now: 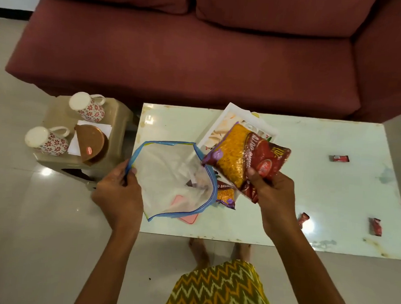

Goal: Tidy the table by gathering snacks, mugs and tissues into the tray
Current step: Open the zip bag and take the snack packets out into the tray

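My left hand [117,191] grips the blue rim of a clear plastic zip bag [172,178] and holds its mouth wide over the table's left end. My right hand [270,197] holds a red and yellow snack packet [245,156] just right of the bag's mouth, its corner at the rim. A second, smaller snack packet [226,196] lies on the table under the bag's edge. A pink flat thing [188,217] shows beneath the bag. Three small red candy wrappers [339,158] [302,219] [376,226] lie scattered on the right half.
The white table [321,186] stands before a maroon sofa [199,58]. A printed tray or board [221,127] lies at the table's back. Left of the table, a beige stool [117,115] carries two upturned flowered mugs [87,106] [45,141], white paper and a brown lid [90,142].
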